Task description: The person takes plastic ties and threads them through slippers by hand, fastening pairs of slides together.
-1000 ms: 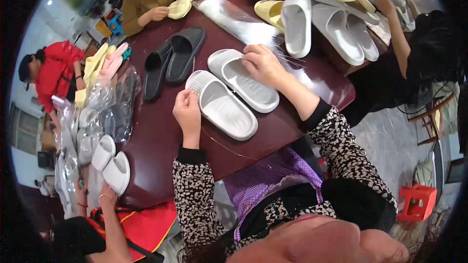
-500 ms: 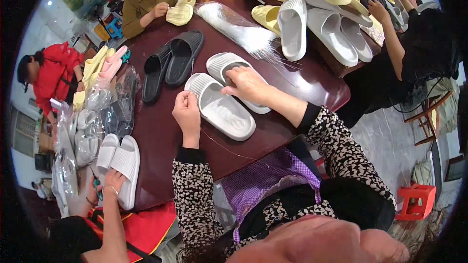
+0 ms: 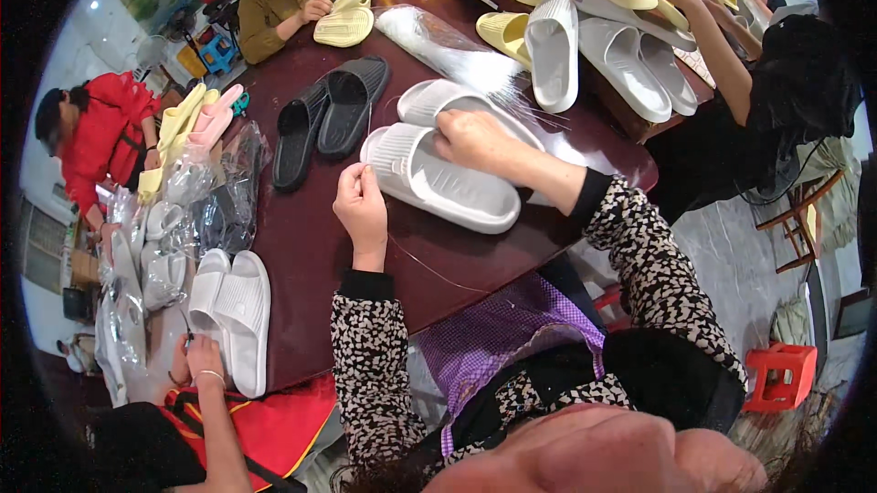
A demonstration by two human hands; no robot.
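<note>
A pair of light grey slippers lies in front of me, the near slipper (image 3: 457,184) tilted against the far slipper (image 3: 434,98). My right hand (image 3: 475,141) grips the near one by its upper side edge, thumb reaching toward the strap opening. Close to that slipper's toe, my left hand (image 3: 362,210) is closed in a pinch on a thin clear strand (image 3: 425,269), whose tail trails across the table toward me. Beyond my left hand lie two black slippers (image 3: 352,105). A bundle of clear strands (image 3: 457,50) rests farther back.
Yellow and grey slippers are piled (image 3: 626,36) at the far right, where a co-worker's arms reach in. Bagged slippers (image 3: 169,255) cover the left side. At lower left a co-worker's hands (image 3: 196,360) touch a white pair (image 3: 242,319). Another person opposite holds yellow slippers (image 3: 345,25).
The near grey slipper has swung toe-left, heel-right and tilted up. My right hand has moved from lying across the pair to gripping its edge. The right-hand co-worker's arms have reached toward the pile.
</note>
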